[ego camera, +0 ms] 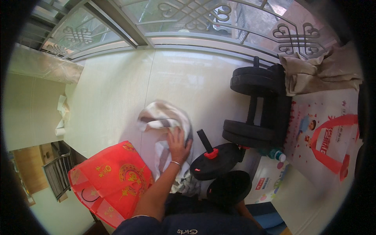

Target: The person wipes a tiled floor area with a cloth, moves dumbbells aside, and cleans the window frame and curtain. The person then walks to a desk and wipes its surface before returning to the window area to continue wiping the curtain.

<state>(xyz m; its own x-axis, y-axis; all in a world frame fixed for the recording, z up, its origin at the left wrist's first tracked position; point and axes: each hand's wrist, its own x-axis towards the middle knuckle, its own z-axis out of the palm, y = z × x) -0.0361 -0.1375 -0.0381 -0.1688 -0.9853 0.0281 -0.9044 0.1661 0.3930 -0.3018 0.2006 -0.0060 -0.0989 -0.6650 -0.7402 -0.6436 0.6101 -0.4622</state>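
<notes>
My left hand [178, 147], with a bangle at the wrist, lies with fingers spread on a crumpled white and brown cloth [167, 116]. The cloth rests on a pale tiled surface and is partly blurred. Just right of the hand is a black dumbbell [216, 160] with a red collar on its threaded bar. A black weight plate [229, 188] stands nearer my body. My right hand is hidden; only a bit of that forearm shows below the plate. A red gift bag [117, 179] with gold print lies left of my left arm.
A larger black dumbbell [251, 108] lies to the right, beside a white bag with red handles [320, 135] and a bottle [274, 154]. Beige fabric [311, 73] sits at the upper right. Windows with metal grilles [194, 14] border the far side. A paper roll [60, 131] is at left.
</notes>
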